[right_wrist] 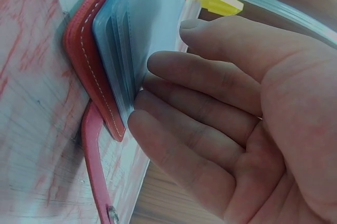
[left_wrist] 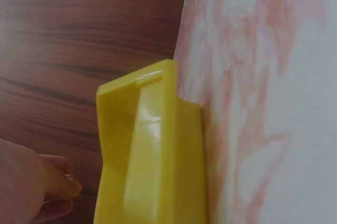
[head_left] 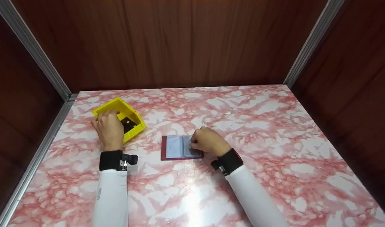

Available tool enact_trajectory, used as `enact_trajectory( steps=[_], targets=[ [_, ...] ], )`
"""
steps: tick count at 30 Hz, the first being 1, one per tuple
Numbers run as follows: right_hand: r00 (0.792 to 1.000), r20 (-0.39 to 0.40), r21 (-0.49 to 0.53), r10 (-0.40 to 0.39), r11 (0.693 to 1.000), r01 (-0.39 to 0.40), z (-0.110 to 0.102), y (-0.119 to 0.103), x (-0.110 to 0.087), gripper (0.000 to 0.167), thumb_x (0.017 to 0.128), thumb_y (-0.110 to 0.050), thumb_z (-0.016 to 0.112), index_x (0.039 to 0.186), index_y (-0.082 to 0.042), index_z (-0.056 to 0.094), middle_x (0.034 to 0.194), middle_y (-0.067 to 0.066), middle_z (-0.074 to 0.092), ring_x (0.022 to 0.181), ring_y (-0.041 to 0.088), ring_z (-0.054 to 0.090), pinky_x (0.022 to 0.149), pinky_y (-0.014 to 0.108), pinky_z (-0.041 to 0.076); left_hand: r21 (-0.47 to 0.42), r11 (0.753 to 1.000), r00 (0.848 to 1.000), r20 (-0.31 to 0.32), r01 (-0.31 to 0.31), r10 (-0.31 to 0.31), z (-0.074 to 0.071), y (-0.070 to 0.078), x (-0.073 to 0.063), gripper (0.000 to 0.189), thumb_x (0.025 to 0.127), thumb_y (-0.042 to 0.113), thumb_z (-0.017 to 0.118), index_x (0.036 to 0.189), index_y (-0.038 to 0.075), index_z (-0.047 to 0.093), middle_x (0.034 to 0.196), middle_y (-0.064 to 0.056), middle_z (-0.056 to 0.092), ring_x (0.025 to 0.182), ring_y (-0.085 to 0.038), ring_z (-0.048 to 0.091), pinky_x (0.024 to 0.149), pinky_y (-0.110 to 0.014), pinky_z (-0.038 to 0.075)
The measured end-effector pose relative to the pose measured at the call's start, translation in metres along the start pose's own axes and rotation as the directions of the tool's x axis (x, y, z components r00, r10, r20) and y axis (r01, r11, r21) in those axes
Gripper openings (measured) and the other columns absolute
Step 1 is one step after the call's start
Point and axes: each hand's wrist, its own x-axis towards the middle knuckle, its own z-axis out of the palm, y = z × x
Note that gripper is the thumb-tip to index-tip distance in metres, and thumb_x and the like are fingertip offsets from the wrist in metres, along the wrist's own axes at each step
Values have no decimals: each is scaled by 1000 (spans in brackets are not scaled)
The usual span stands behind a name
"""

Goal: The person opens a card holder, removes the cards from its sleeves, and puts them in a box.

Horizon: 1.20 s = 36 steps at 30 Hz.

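Observation:
A red card holder [head_left: 163, 148] lies spread on the table, its clear plastic sleeves [head_left: 173, 146] facing up. Over its right half is my right hand [head_left: 209, 140]; in the right wrist view the fingers are loosely bent, with their tips against or very near the sleeves, pinching nothing. A strap [right_wrist: 93, 155] with a metal snap hangs from the holder. My left hand [head_left: 108, 129] hovers at the left side of a yellow bin [head_left: 125, 110], fingers loosely bent. The left wrist view shows a gap between those fingers and the bin. Dark flat pieces [head_left: 128, 123] lie inside the bin.
The table [head_left: 258, 151] has a red and white marbled top. Dark wood-grain panels [head_left: 179, 44] enclose it at the back and both sides, with metal posts [head_left: 309, 41] at the back corners.

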Motion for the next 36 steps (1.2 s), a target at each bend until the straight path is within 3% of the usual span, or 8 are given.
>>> enact_trajectory(
  steps=[11,16,20,23,26,29,31,36],
  targets=[
    [1000,1,-19,-24,1000,24,-1,2,1,19,95,-16,82,76,-10,81,67,-1,72,59,6,50,58,22,43,-241,970,998,-64,-31,16,-41,37,0,14,102,0,68,109,-4,79,113,-23,80,110,-48,72,100,-60,55],
    [999,-14,-32,-35,999,34,-2,3,1,3,89,-7,85,86,-9,86,83,4,82,71,12,65,72,34,60,-374,924,996,0,-83,90,-38,57,-10,12,99,2,73,106,-5,80,103,-24,80,95,-43,75,88,-53,61],
    [999,-19,-20,-38,999,38,-1,4,-1,7,87,-3,85,90,-9,87,91,6,84,82,22,76,82,42,65,-428,899,978,127,-97,166,-26,71,-20,11,97,4,77,105,-2,81,102,-21,82,91,-38,76,86,-51,63],
    [1000,-19,-14,-16,1000,15,1,6,-3,7,88,-5,86,94,-9,87,94,7,85,87,26,78,86,44,65,-428,901,926,309,-70,219,-15,78,-29,10,98,7,78,106,1,82,102,-17,82,92,-33,76,88,-48,64],
    [999,-32,-22,17,1000,-18,1,9,-4,10,86,-8,89,96,-9,87,97,6,85,89,25,78,90,44,65,-403,915,813,525,-23,252,-5,84,-36,10,99,8,77,107,5,82,103,-13,81,95,-28,73,92,-45,63],
    [998,-50,-26,31,999,-32,0,10,-4,14,83,-10,93,96,-9,88,97,6,85,87,23,76,89,44,64,-369,929,702,659,-13,271,6,88,-42,8,98,7,78,106,7,81,102,-10,80,97,-24,70,95,-43,60],
    [998,-52,-20,28,999,-29,-2,10,-3,15,81,-11,94,95,-9,88,96,5,85,85,22,75,87,44,64,-365,931,664,689,-30,291,14,90,-46,8,97,6,79,104,6,81,100,-9,79,96,-24,69,93,-43,60],
    [999,-38,-16,11,1000,-12,-3,11,-1,15,80,-13,95,93,-10,88,94,4,85,84,22,75,87,43,64,-351,934,624,717,-62,311,29,90,-53,10,91,5,84,100,7,80,95,-7,77,88,-19,68,87,-38,59]
  ],
)
